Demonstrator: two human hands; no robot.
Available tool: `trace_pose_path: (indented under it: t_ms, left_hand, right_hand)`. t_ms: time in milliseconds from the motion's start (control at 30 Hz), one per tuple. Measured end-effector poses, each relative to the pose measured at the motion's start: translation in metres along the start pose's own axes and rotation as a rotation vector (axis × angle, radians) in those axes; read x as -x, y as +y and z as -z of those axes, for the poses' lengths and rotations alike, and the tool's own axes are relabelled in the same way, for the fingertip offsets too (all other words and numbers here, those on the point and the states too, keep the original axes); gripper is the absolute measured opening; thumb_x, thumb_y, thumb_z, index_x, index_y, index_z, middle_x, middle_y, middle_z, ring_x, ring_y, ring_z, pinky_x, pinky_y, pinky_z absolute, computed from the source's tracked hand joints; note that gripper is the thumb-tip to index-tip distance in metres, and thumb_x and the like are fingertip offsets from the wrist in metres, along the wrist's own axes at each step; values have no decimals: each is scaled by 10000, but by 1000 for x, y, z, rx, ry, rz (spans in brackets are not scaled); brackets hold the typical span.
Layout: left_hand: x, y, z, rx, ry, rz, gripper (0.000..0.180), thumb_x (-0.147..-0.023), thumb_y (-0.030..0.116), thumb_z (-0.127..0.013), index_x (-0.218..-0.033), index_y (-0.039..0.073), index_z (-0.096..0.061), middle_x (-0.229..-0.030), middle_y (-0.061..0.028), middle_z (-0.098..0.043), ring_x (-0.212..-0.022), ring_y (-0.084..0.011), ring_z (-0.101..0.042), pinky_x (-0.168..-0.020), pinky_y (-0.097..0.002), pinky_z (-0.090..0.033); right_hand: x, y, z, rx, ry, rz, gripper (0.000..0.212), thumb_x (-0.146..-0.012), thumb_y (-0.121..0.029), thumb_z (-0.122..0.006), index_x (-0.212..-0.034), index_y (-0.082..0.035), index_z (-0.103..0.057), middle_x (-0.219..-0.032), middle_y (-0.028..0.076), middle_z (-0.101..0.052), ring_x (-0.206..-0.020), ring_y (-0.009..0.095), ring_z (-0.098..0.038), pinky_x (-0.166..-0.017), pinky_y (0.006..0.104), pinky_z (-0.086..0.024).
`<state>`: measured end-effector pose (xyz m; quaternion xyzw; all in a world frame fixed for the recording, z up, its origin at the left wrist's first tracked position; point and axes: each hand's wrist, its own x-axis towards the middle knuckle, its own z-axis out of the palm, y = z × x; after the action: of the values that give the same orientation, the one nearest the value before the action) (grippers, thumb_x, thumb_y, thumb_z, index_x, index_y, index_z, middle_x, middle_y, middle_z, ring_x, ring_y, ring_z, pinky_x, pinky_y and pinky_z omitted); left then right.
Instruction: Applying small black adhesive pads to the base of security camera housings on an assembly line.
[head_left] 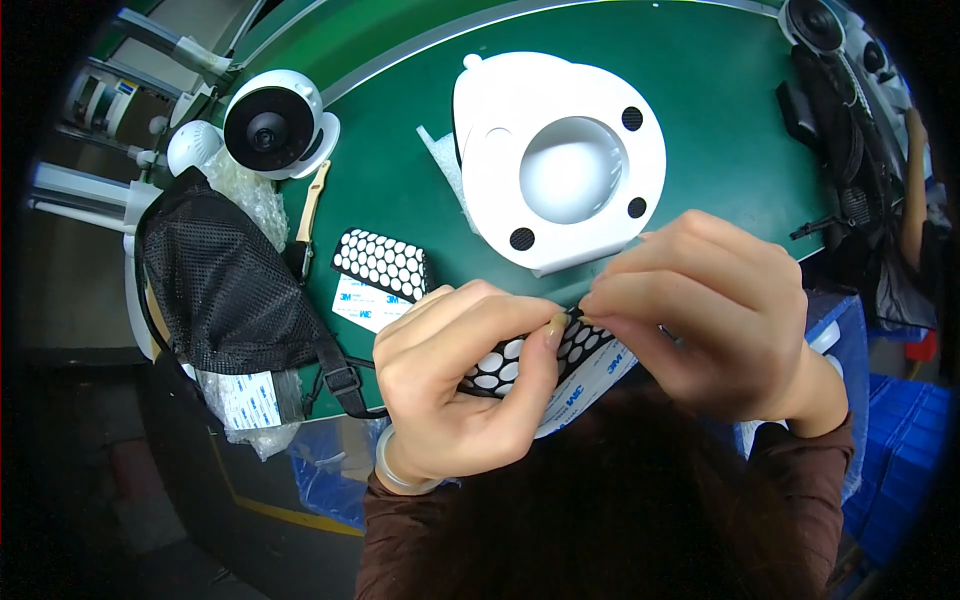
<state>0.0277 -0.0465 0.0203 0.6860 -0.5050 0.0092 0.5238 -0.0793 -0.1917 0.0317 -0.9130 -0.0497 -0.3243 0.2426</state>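
My left hand grips a black sheet of round adhesive pads, full of white dots and with a printed white backing. Thumb and forefinger pinch its upper edge. My right hand pinches the same edge close to the left fingertips; whether a single pad is between those fingers is hidden. Just beyond lies a white rounded housing with a large round opening. Three black round pads sit on its face, one of them a lower-left pad. A second dotted sheet lies curled left of my hands.
A white camera-like device with a black front stands at the far left of the green table. Near it are a black mesh bag, bubble wrap and a wristwatch. Black bags lie at the right edge, above blue crates.
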Motion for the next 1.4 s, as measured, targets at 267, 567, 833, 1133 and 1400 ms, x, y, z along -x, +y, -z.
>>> trace_pose_path:
  t_ms: [267,567,833,1133,1400]
  left_hand:
    - [1,-1,0,4,-14,-1,113,-608,-67,-609,-695,5,-611,-601,-70,-571,-480,-165,-513,-455,-237,-368]
    - [2,-1,3,28,-28,31,106,-624,-69,-606,-708,-4,-615,-620,-79,-584,-504,-159,-534,-475,-228,-390]
    - [7,-17,6,67,106,78,96,-673,-51,-649,-764,-22,-638,-791,-122,-611,-571,-121,-539,-544,-208,-407]
    - [-11,-7,-1,42,-51,30,108,-700,-53,-642,-800,-11,-639,-718,-88,-589,-586,-152,-580,-536,-221,-438]
    - [-10,-9,-2,66,-25,57,96,-698,-46,-647,-784,-4,-637,-715,-80,-588,-594,-147,-592,-534,-215,-443]
  right_hand:
    - [0,0,1,4,-22,16,226,-558,21,-717,-748,-61,-626,-713,50,-601,-599,193,-563,-499,262,-439]
    - [-3,-1,2,-13,-54,17,220,-561,22,-707,-748,-51,-616,-727,60,-602,-622,205,-577,-541,280,-473]
    - [-4,-7,13,75,-34,236,89,-694,-36,-651,-730,-70,-577,-977,114,-626,-955,251,-593,-789,374,-505]
    - [-65,12,0,-98,80,-146,92,-743,-75,-641,-755,12,-611,-915,120,-625,-824,164,-600,-765,242,-444]
    - [-67,4,-2,3,26,-191,79,-729,-54,-640,-752,14,-606,-905,112,-615,-841,159,-591,-788,250,-430]
